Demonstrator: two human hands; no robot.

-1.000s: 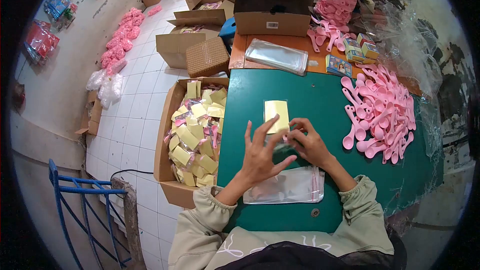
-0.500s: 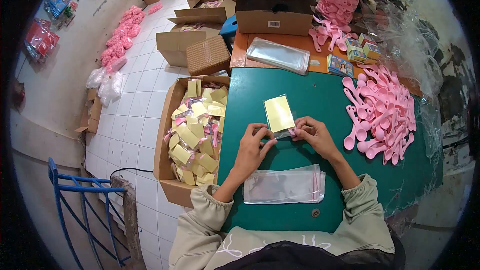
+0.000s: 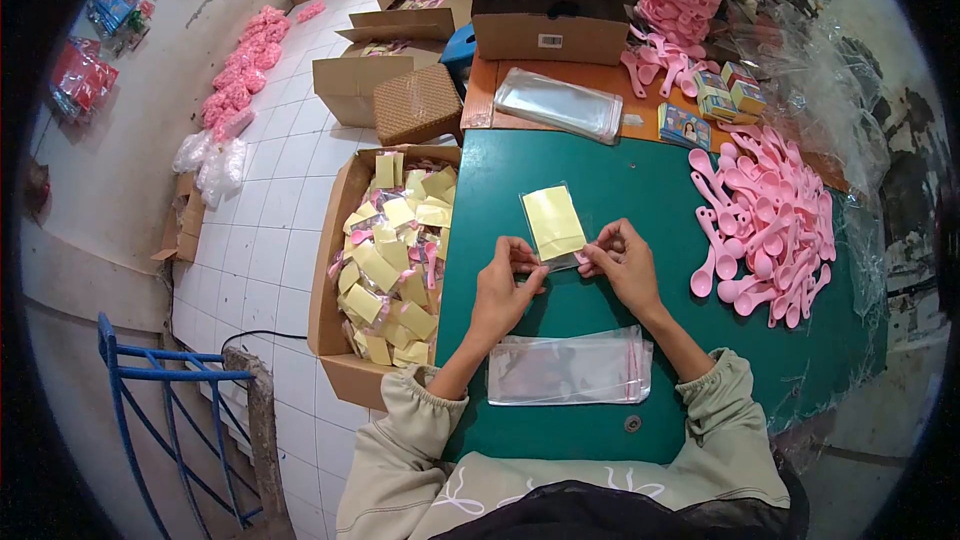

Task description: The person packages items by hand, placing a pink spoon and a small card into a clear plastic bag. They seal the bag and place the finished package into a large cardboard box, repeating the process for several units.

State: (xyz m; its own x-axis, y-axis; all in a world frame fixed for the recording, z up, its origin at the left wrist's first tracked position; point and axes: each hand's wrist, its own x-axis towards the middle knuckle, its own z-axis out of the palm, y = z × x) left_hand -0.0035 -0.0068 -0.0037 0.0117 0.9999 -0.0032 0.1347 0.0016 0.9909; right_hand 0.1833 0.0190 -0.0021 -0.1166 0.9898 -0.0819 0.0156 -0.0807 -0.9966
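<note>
Over the green table [image 3: 500, 180] I have a clear plastic bag [image 3: 570, 264] with a pale yellow card [image 3: 553, 222] inside. My left hand [image 3: 507, 285] is closed, its thumb and fingers pinching the bag's lower left corner. At the lower right corner, my right hand [image 3: 624, 266] pinches the plastic too. A bit of pink shows by the right fingertips, too small to make out. Just below my hands lies a stack of clear plastic bags [image 3: 560, 371]. A heap of pink spoons [image 3: 765, 230] is to the right of my right hand.
A cardboard box [image 3: 333, 310] full of bagged yellow cards and pink spoons stands left of the table. Behind are more clear bags [image 3: 560, 105], stacked small cards [image 3: 684, 127] and an open brown box [image 3: 552, 35]. A blue metal frame [image 3: 160, 373] stands at lower left.
The bagged card has shifted slightly left and up, and its lower edge looks more creased. Both hands have moved up a little, still at the bag's lower corners.
</note>
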